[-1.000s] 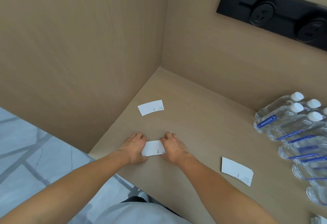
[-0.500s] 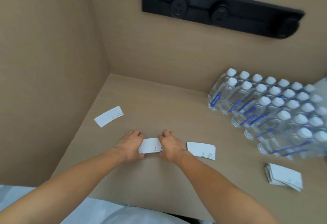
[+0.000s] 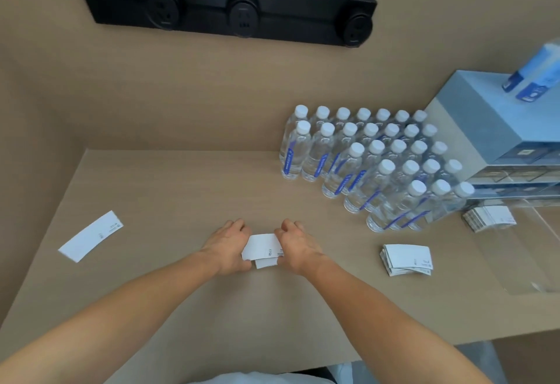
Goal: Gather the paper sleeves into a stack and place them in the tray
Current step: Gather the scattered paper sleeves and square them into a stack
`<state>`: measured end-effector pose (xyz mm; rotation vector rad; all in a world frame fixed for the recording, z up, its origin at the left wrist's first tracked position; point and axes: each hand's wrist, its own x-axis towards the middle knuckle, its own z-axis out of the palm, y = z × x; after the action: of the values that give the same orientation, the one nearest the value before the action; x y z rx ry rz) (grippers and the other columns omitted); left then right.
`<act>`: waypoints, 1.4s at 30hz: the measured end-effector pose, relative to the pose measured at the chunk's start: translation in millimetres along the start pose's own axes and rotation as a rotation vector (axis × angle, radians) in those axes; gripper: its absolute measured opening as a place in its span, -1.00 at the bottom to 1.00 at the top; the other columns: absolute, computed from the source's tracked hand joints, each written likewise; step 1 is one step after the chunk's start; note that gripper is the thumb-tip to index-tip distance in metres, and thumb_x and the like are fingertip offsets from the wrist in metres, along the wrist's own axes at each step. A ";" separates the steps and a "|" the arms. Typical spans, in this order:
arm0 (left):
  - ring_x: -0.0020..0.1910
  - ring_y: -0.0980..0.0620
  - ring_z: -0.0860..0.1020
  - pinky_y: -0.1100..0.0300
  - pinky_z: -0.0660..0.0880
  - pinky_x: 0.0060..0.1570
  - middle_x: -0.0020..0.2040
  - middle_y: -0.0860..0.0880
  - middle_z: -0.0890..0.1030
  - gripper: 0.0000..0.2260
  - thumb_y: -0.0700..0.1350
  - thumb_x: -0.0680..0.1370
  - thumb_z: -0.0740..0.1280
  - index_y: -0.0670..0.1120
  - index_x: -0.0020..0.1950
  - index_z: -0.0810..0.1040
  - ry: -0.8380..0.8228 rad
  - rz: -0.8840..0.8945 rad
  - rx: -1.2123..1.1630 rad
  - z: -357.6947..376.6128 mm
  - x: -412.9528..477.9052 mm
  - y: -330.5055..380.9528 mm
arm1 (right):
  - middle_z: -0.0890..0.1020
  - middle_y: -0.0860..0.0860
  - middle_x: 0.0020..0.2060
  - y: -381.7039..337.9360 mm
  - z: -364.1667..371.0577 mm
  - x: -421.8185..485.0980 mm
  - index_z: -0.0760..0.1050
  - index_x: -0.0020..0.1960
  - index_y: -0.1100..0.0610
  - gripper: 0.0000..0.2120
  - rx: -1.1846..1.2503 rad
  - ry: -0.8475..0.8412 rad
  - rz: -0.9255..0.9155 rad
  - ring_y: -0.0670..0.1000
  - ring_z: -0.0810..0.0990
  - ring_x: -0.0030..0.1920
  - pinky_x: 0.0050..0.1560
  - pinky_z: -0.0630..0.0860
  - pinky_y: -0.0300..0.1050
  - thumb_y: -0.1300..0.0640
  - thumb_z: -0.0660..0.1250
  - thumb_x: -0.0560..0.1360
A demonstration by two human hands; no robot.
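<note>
My left hand and my right hand press in from both sides on a small stack of white paper sleeves on the tan table; one lower sleeve sticks out at the front. A single sleeve lies flat far to the left. A thicker pile of sleeves rests to the right of my hands. Beyond it is a clear tray at the right edge, with another fanned pile of sleeves at its far end.
Several rows of water bottles stand at the back right. Behind them is a grey-blue drawer box with a blue carton on top. A black socket strip runs along the back wall. The table's front edge is near my body.
The view has swung right, bringing the bottles, box and tray into sight. The lone sleeve that lay beside my right hand now sits under the one between my hands.
</note>
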<state>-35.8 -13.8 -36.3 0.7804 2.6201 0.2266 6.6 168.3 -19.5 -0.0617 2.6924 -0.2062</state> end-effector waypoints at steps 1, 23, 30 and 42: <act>0.15 -0.04 0.40 0.11 0.47 0.08 0.12 -0.02 0.40 -0.51 0.13 0.36 0.39 -0.07 0.20 0.44 -0.004 0.005 0.001 1.1 4.6 5.9 | 0.37 0.08 0.22 7.4 0.4 -0.5 0.42 0.23 0.17 -0.59 0.001 -0.002 0.005 0.13 0.35 0.25 0.08 0.50 0.02 0.15 0.44 0.44; 0.22 -0.07 0.38 0.08 0.44 0.19 0.21 -0.04 0.39 -0.52 0.10 0.44 0.37 -0.08 0.29 0.41 -0.070 -0.027 0.022 31.0 22.9 30.1 | 0.36 0.07 0.25 46.2 23.0 6.8 0.43 0.26 0.15 -0.64 0.023 -0.067 -0.005 0.13 0.35 0.27 0.06 0.51 0.02 0.20 0.35 0.47; 0.22 -0.07 0.39 0.07 0.45 0.19 0.22 -0.04 0.39 -0.53 0.11 0.45 0.36 -0.08 0.27 0.41 -0.069 -0.023 0.009 33.3 23.1 25.7 | 0.36 0.07 0.26 47.1 23.0 8.5 0.43 0.26 0.14 -0.63 0.037 -0.073 -0.002 0.13 0.35 0.27 0.09 0.50 0.01 0.19 0.34 0.47; 0.25 -0.09 0.39 0.04 0.42 0.24 0.24 -0.06 0.40 -0.52 0.16 0.48 0.34 -0.07 0.29 0.40 -0.013 -0.061 -0.011 15.1 -10.6 -25.3 | 0.40 0.06 0.29 -8.7 10.6 17.1 0.43 0.32 0.12 -0.51 -0.067 -0.013 -0.037 0.15 0.36 0.29 0.28 0.36 0.03 -0.03 0.36 0.45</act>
<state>-33.8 -40.2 -53.2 0.6951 2.6231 0.2181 -4.2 157.0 -34.8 -0.1328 2.6867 -0.1263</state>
